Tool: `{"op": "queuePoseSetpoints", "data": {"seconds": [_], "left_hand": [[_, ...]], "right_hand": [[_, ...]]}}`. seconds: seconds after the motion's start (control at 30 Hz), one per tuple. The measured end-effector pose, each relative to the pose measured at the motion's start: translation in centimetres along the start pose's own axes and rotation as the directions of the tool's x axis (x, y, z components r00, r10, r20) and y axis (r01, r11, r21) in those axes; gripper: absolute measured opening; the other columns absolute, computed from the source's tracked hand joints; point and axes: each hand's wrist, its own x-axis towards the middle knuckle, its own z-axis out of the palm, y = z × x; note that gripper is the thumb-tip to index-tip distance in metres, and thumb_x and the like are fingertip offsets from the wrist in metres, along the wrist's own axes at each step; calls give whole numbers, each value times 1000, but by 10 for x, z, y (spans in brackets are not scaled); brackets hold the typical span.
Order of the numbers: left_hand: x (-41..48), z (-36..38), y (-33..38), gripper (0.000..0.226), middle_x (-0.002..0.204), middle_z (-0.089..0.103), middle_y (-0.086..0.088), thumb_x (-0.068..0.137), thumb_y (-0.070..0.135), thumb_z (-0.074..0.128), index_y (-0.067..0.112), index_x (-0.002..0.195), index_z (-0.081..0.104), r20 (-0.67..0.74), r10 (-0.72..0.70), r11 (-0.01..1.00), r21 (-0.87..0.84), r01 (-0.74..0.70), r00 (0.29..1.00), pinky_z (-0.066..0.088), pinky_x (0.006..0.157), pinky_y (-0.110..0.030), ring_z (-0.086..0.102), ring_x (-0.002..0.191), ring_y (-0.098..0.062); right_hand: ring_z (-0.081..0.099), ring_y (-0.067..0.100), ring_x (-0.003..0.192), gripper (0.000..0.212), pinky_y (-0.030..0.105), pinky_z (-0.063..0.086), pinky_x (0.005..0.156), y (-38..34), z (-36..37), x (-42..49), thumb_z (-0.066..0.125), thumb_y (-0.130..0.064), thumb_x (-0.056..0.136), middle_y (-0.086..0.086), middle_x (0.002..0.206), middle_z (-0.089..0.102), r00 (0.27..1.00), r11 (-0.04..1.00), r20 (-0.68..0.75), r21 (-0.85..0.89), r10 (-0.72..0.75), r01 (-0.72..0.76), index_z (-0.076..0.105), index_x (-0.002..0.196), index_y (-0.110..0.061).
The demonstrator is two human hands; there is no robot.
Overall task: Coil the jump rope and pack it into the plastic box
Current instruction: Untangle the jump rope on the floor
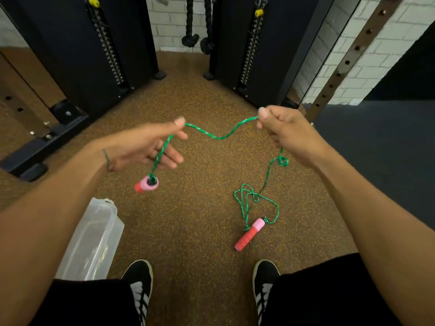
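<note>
A green jump rope [219, 136] sags between my two raised hands. My left hand [150, 144] pinches it between thumb and forefinger, and one pink and red handle [146, 184] dangles below that hand. My right hand [286, 135] grips the rope in a closed fist. From there the rope drops with a small knot-like tangle [282, 160] to a loose pile [249, 201] on the floor. The other pink and red handle [249, 234] lies on the floor beside that pile. The clear plastic box [94, 241] stands open on the floor at lower left.
Brown speckled floor [195, 220] underfoot, with my two black shoes [141, 285] at the bottom. Black gym machine frames [77, 55] stand ahead left and right. A perforated steel upright [348, 60] rises at right, beside a dark mat [376, 149].
</note>
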Motion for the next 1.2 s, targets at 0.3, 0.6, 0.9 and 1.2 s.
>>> {"op": "queuePoseSetpoints", "data": {"seconds": [0.3, 0.6, 0.9, 1.2], "left_hand": [[7, 67, 39, 10, 59, 64, -5, 93, 14, 54, 9, 100, 59, 229, 230, 945, -285, -161, 946, 59, 69, -35, 67, 60, -20], [0, -33, 23, 34, 58, 36, 6, 90, 34, 65, 19, 62, 52, -520, 123, 983, -56, -178, 845, 29, 52, -26, 32, 51, -9], [12, 80, 41, 46, 81, 72, 0, 87, 48, 54, 18, 120, 63, 175, 216, 976, -58, -209, 961, 52, 91, -36, 69, 82, -14], [13, 4, 31, 21, 67, 64, 2, 90, 36, 59, 19, 82, 67, -255, 266, 928, -193, -318, 930, 51, 84, -36, 62, 67, -12]], "right_hand": [[49, 11, 58, 31, 29, 37, 63, -46, 51, -3, 54, -40, 98, 1, 62, 56, 953, 981, 238, 102, -188, 167, 63, 77, -18], [22, 7, 49, 42, 23, 19, 49, 6, -30, -4, 47, -55, 97, -17, 54, 33, 992, 994, 92, 58, 90, -95, 54, 70, -24], [30, 2, 44, 40, 13, 25, 43, -30, 23, 1, 46, -30, 103, -8, 51, 43, 946, 990, 315, 134, -80, 39, 60, 73, -8], [25, 6, 47, 39, 19, 21, 45, -4, -28, -8, 48, -46, 99, -15, 53, 37, 986, 973, 154, 211, 58, -90, 57, 68, -25]]}}
